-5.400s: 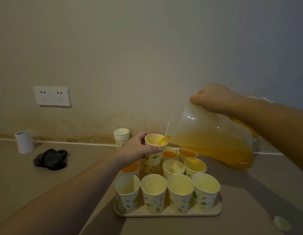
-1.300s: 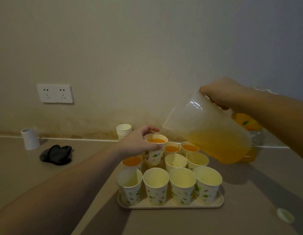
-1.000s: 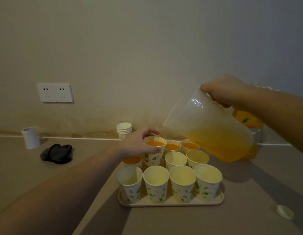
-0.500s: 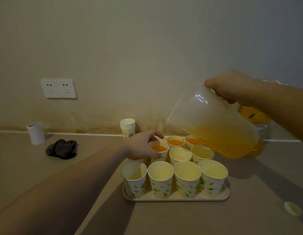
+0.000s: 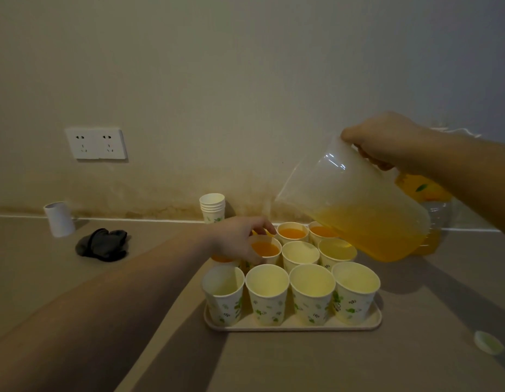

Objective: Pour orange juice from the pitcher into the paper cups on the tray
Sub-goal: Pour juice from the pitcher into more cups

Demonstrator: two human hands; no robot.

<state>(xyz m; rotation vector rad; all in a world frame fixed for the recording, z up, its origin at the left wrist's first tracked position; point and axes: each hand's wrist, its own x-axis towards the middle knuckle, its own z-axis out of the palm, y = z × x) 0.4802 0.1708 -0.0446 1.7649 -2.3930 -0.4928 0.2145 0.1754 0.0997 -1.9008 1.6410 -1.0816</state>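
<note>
I have lowered the filled cup (image 5: 265, 250) back onto the tray (image 5: 291, 325), left grip (image 5: 240, 241) still pinching its rim; right grip (image 5: 384, 140) holds the pitcher (image 5: 356, 205) tipped back, six cups left.

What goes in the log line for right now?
left hand grips filled cup on tray | right hand holds pitcher tilted | no stream visible

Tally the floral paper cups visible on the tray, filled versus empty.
Floral paper cups holding orange juice: 4
Empty floral paper cups: 6
Total seen on the beige tray: 10; the left hand may hide more.
</note>
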